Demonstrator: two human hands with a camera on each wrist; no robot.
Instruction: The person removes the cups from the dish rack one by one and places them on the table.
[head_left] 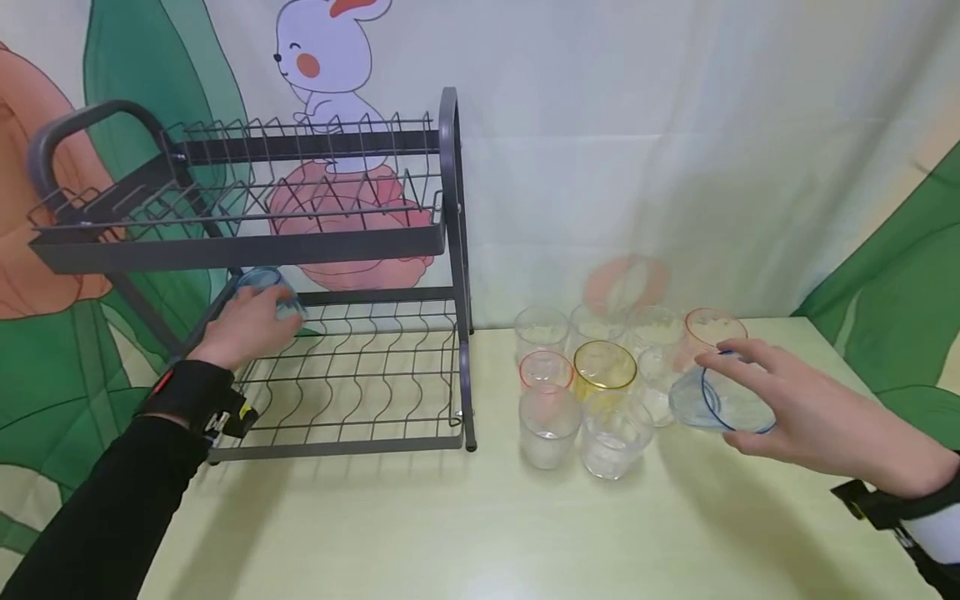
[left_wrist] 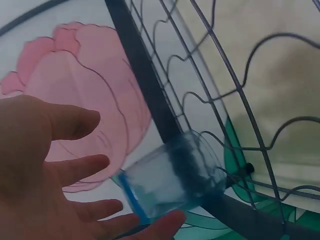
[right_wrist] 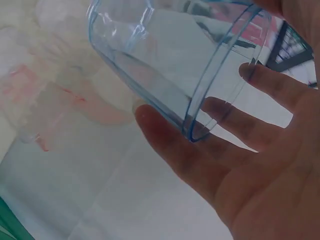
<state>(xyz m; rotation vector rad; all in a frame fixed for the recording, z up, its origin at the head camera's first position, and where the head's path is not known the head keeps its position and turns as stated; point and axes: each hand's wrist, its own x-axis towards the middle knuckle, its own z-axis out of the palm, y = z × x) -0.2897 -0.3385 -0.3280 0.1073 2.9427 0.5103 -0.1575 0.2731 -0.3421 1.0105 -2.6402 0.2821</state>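
My left hand (head_left: 253, 327) is at the back left of the rack's lower tier, beside a blue-tinted glass (left_wrist: 172, 175). In the left wrist view its fingers are spread and fairly straight, the thumb apart from the glass. That glass lies tilted against the wires, its near rim toward the fingers; whether a lower fingertip touches it I cannot tell. My right hand (head_left: 813, 408) holds a clear glass with a blue rim (right_wrist: 150, 65) tipped sideways in the air, thumb and fingers around its rim end. Close by, a glass with a red rim (head_left: 716, 327) stands behind it.
A dark two-tier dish rack (head_left: 247, 250) stands at the left; its upper tier overhangs the left hand. Several glasses are grouped mid-table, among them a yellow one (head_left: 604, 367) and a clear one (head_left: 617, 437) in front. A printed curtain (head_left: 675, 167) hangs behind the table (head_left: 465, 517).
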